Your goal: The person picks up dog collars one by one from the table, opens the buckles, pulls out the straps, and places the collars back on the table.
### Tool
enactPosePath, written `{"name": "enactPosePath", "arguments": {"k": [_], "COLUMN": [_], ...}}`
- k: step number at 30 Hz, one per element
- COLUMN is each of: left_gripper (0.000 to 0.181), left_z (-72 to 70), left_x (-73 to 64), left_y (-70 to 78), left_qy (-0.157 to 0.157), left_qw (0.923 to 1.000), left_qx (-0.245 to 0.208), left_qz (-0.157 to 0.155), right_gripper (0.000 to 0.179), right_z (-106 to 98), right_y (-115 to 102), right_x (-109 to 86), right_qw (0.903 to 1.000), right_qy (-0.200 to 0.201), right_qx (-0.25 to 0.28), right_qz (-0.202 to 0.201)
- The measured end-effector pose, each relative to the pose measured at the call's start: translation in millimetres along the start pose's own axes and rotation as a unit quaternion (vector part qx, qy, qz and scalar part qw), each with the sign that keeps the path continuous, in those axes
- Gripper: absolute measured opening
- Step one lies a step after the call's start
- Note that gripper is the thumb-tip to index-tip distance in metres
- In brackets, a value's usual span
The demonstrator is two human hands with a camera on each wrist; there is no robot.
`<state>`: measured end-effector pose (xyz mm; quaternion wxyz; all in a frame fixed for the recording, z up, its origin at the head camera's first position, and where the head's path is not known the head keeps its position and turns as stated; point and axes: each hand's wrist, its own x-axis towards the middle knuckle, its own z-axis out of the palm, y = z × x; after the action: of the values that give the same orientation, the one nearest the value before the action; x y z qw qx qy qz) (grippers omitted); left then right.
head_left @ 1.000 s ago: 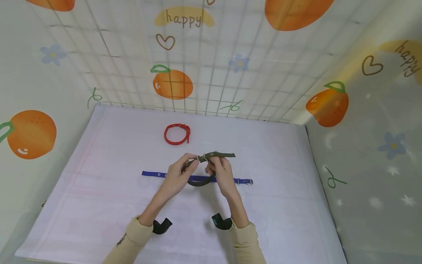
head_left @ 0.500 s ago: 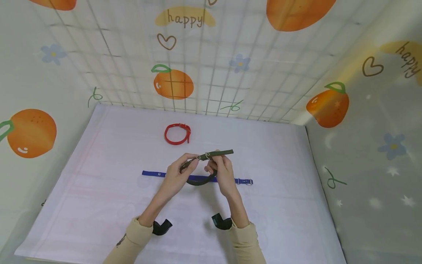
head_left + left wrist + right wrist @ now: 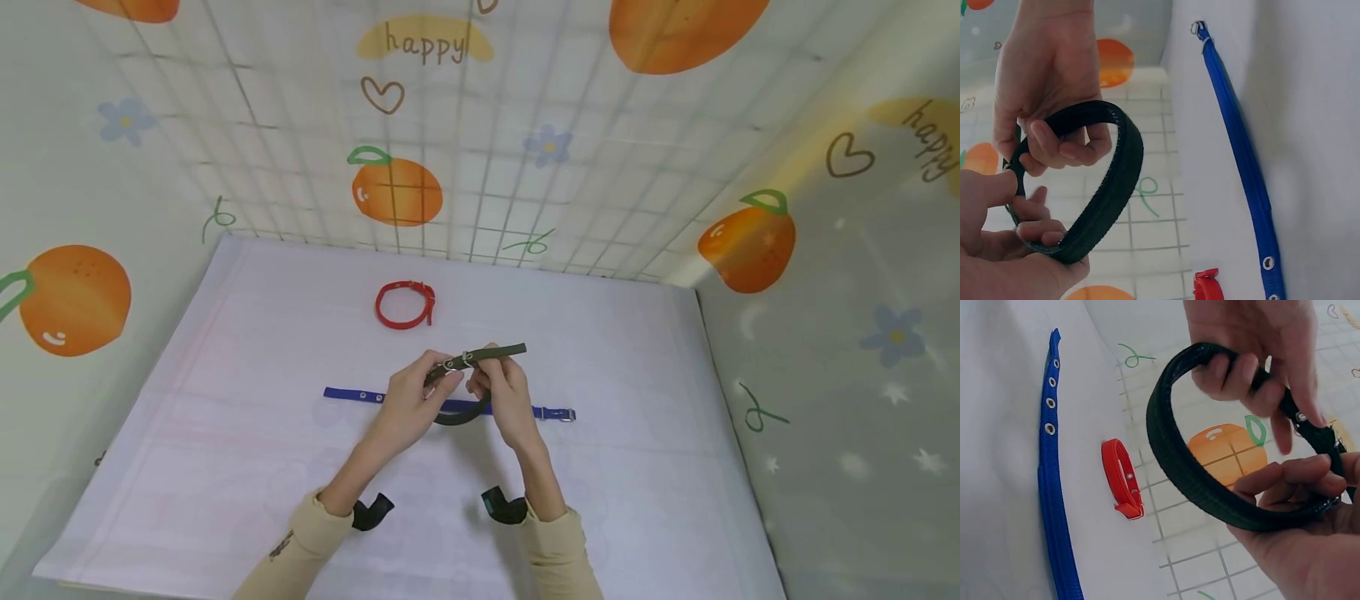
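A dark green pet collar [image 3: 1122, 181] with metal eyelets is bent into a loop above the table, its free end pointing right in the head view. My left hand [image 3: 408, 404] pinches the strap left of the buckle between thumb and fingers. On the other side, my right hand [image 3: 512, 404] grips the collar near the buckle, with the tail passing over its fingers. The right wrist view shows an eyelet [image 3: 1301, 417] beside the left thumb; fingers partly hide the buckle. Below the hands, a blue collar [image 3: 352, 395] lies stretched out and unfastened.
A red collar [image 3: 401, 326], buckled into a ring, lies farther back on the white table [image 3: 637, 500]. Patterned walls [image 3: 285, 150] with printed oranges and a grid stand at the back and sides. Black curved pieces [image 3: 372, 512] sit at both wrists.
My left hand has shifted slightly right, toward the right hand, along with its part of the green collar. The tail has tilted and drawn slightly left. Blue and red collars stay put.
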<state>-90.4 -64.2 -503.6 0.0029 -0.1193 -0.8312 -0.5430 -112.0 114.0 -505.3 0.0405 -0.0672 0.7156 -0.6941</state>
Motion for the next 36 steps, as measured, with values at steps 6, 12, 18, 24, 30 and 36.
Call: {"name": "enactPosePath", "arguments": {"k": [6,12,18,24,30,36], "left_gripper": [0.025,0.024,0.023,0.024,0.025,0.025], "left_z": [1.3,2.1,1.1,-0.4,-2.2,-2.9], "left_x": [-0.2,0.8,0.2,0.6,-0.9,-1.1], "left_y": [0.2,-0.8,-3.0,-1.5,1.0,1.3], "left_qy": [0.010,0.031,0.054,0.046,0.031,0.010], "left_qw": [0.9998,0.9988,0.9968,0.9971,0.9974,0.9987], "left_qx": [-0.019,-0.035,-0.049,-0.049,-0.052,-0.043], "left_qz": [-0.002,-0.010,-0.034,-0.037,-0.038,-0.026], "right_gripper": [0.028,0.029,0.030,0.028,0.027,0.025], "right_z": [-1.2,-3.2,-8.4,-9.1,-9.1,-6.7], "right_y": [-0.1,-0.5,-2.4,-3.5,-3.3,-3.3], "right_x": [-0.6,-0.3,2.3,3.1,3.0,1.2], "right_qw": [1.0000,0.9993,0.9947,0.9947,0.9945,0.9964], "right_qy": [0.001,0.022,0.046,0.044,0.043,0.039], "right_qx": [-0.004,0.028,0.088,0.090,0.092,0.070], "right_qz": [-0.003,-0.011,-0.029,-0.025,-0.029,-0.026]}}
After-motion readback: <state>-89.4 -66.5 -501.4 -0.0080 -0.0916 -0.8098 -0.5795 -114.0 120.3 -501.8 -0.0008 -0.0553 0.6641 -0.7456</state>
